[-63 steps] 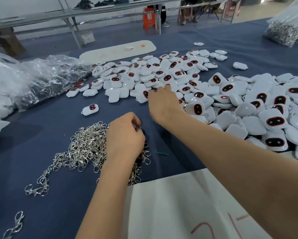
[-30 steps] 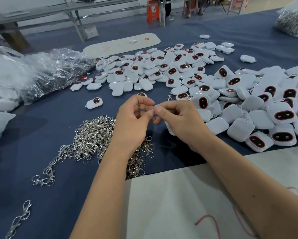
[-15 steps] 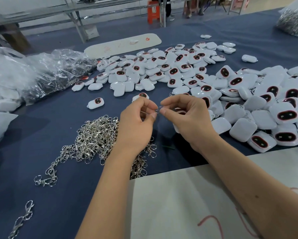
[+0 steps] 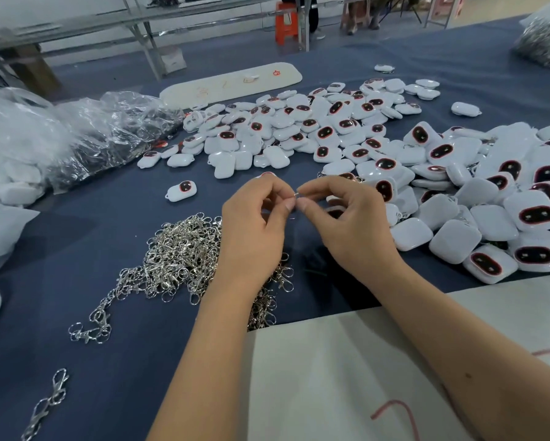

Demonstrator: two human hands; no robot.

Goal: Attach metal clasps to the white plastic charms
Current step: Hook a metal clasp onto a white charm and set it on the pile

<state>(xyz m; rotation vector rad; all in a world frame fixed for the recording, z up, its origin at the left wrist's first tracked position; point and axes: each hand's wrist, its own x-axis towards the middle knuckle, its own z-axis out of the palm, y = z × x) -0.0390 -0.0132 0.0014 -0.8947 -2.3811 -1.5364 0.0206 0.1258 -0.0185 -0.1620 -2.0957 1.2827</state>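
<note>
A person's two bare hands meet above a dark blue cloth worktop (image 4: 86, 249), fingertips almost touching. The left hand (image 4: 254, 230) has its grip pinched nearly shut, thumb against forefinger, and a short sliver of bright metal, apparently a clasp ring (image 4: 296, 194), shows between the two hands. The right hand (image 4: 350, 224) is also pinched closed at the same spot, and a white charm (image 4: 334, 211) with a dark, red-rimmed oval seems to sit tucked under its curled fingers, mostly hidden.

The relation that matters: the ring lies directly between the two grips, running roughly left to right, and the charm is on the right-hand side of it. Neither hand is nearer; both are at the joint. Exactly how the ring meets the charm's loop is too small to tell.

Just beneath and left of the left wrist lies a tangled pile of clasps (image 4: 184, 259), shiny silver lobster hooks and rings, thin and snag-prone. To the right and beyond spreads a heap of charms (image 4: 458, 186): smooth, glossy, rounded-square white plastic, some face up, others face down. Crinkled clear plastic bags (image 4: 86, 135) sit at the far left. A pale sheet (image 4: 331, 377) lies nearest the person.
</note>
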